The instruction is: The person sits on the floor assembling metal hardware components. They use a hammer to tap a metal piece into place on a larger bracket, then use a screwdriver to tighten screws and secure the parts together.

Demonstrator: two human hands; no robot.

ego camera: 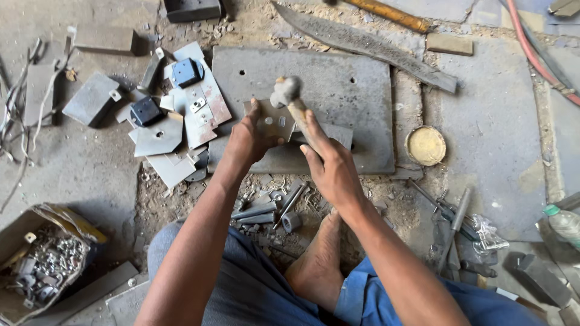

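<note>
Head view: right hand (329,169) grips wooden-handled hammer (286,92); left hand (251,136) pins flat metal piece (270,124).

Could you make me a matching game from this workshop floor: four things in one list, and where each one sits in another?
Things:
1. hammer
2. small metal piece
3. round brass-coloured lid
4. cardboard box of bolts

Places:
A. bottom left corner of the view
B. in the right hand, head raised over the grey steel plate
C. on the floor to the right of the plate
D. pressed onto the plate by the left hand

Pairs: 1-B, 2-D, 3-C, 4-A
</note>
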